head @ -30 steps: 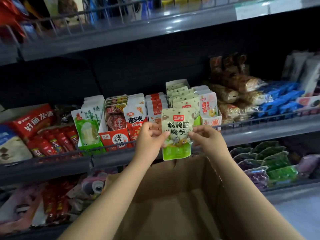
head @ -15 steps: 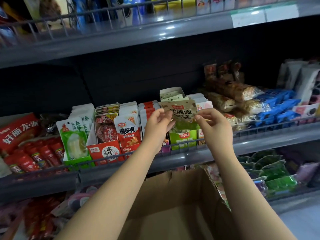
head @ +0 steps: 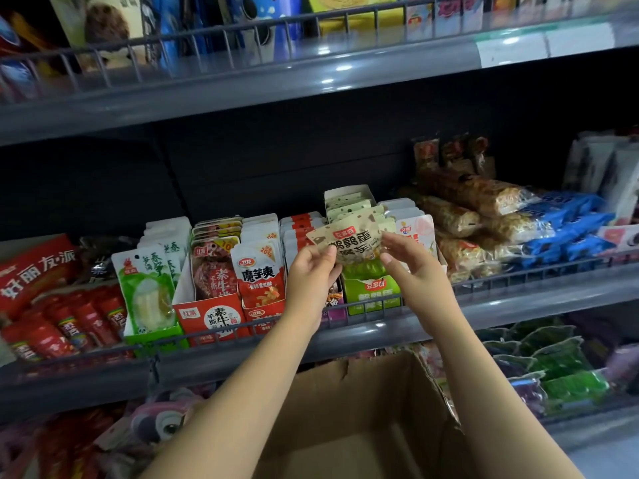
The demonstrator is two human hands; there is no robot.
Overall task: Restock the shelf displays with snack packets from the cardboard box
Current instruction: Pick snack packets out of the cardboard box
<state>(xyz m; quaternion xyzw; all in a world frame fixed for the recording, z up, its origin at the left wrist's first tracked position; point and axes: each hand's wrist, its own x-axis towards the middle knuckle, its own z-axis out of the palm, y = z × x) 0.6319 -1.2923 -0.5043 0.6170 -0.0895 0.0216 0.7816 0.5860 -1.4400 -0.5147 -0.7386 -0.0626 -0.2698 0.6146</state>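
The snack packet sits between your two hands, tipped back so its printed face looks up toward you and its top edge leans away, over the green display box on the middle shelf. Its long axis runs roughly from six to twelve o'clock, bottom end down in the box mouth, top end toward the row of matching packets standing behind it.

Your left hand pinches the packet's left edge, thumb on the front at about nine o'clock of the packet. Your right hand is at three o'clock of it, fingers loosely spread and only lightly curved; they touch or nearly touch the right edge (I can't tell which), so the left hand looks to be doing the holding.

The move ahead, as I judge it, turns on standing the packet upright: the top has to swing from its lean toward twelve o'clock into line with the row, at the front of the box.

Further out, the neighbouring red display boxes lie at nine o'clock, bagged snacks and blue packs at three o'clock, and the cardboard box stands open at six o'clock, just below your forearms.
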